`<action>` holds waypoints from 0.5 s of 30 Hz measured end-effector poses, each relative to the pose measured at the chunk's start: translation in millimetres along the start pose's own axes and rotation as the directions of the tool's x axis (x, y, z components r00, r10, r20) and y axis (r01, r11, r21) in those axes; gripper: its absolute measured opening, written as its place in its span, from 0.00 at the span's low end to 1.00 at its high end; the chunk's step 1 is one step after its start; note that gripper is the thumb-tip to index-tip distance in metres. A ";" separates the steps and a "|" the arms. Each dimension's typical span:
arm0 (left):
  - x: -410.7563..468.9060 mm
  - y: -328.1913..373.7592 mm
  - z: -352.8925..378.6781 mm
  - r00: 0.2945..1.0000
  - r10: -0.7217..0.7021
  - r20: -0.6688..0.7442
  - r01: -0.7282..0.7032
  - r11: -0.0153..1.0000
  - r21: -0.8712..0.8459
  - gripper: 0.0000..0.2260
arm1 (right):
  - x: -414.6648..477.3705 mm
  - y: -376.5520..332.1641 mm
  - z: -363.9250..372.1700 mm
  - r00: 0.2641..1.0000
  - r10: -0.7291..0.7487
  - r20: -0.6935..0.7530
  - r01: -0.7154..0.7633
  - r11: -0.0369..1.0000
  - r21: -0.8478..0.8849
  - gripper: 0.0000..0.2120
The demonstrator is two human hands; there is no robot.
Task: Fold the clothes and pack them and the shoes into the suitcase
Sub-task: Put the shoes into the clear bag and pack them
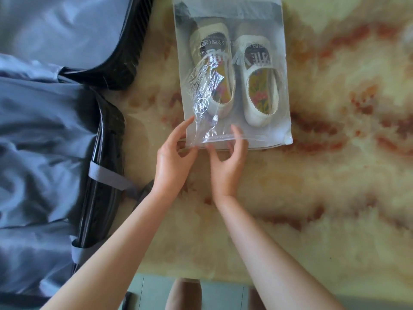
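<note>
A pair of white shoes (259,86) with flowered insoles lies inside a clear zip bag (279,121) on the marbled table top. My left hand (174,159) pinches the bag's near zip edge at its left corner. My right hand (225,166) pinches the same edge just to the right, thumb under and fingers on top. The open black suitcase (107,139) with blue-grey lining lies at the left of the table. No clothes show apart from the lining.
The cream and rust marbled table top (335,175) spreads to the right of the bag. A grey strap (109,175) hangs over the suitcase rim near my left wrist. The table's near edge runs along the bottom, with floor below.
</note>
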State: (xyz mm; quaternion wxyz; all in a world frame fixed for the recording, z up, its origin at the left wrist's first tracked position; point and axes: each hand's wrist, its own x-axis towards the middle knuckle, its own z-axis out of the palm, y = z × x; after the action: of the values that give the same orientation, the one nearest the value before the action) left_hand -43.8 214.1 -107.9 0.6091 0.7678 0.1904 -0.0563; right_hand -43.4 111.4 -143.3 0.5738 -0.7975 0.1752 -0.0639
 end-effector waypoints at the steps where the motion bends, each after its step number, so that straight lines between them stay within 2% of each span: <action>1: -0.6 1.6 -0.5 1.000 -0.021 0.010 0.021 0.999 -0.037 0.28 | -7.3 0.6 -9.1 1.000 0.005 0.028 -0.005 1.000 -0.004 0.25; 4: -2.6 6.9 -2.9 0.980 -0.199 0.012 0.196 0.954 -0.227 0.33 | -27.9 -2.1 -39.9 0.998 0.034 0.059 -0.033 0.999 -0.012 0.14; 6: -0.5 5.5 -5.3 0.928 -0.372 0.007 0.339 0.838 -0.426 0.29 | -37.0 -6.2 -59.6 0.982 0.180 0.061 -0.184 0.981 0.057 0.09; 7: 0.9 4.4 -6.0 0.902 -0.433 0.004 0.384 0.795 -0.469 0.28 | -38.7 -7.4 -69.6 0.959 0.278 0.055 -0.283 0.953 0.112 0.07; 8: 1.4 3.7 -6.6 0.883 -0.470 -0.006 0.414 0.783 -0.465 0.27 | -37.4 -7.0 -79.9 0.928 0.371 0.034 -0.371 0.913 0.172 0.05; 10: 0.9 2.5 -7.0 0.868 -0.494 -0.043 0.427 0.790 -0.440 0.27 | -24.7 -2.2 -100.4 0.874 0.483 -0.054 -0.459 0.857 0.235 0.03; 13: 1.9 3.3 -4.7 0.861 -0.502 -0.081 0.420 0.793 -0.442 0.25 | 9.5 5.3 -124.2 0.830 0.537 -0.150 -0.505 0.838 0.205 0.07; 15: 2.5 3.7 -2.0 0.850 -0.519 -0.092 0.425 0.777 -0.464 0.23 | 35.4 6.2 -131.7 0.817 0.553 -0.161 -0.523 0.829 0.197 0.07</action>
State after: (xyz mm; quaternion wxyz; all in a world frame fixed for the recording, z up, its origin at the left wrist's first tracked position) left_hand -40.5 215.9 -104.7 0.7036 0.5440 0.4499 -0.0815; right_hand -51.6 -20.4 -108.7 0.6023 -0.6604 0.4484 0.0046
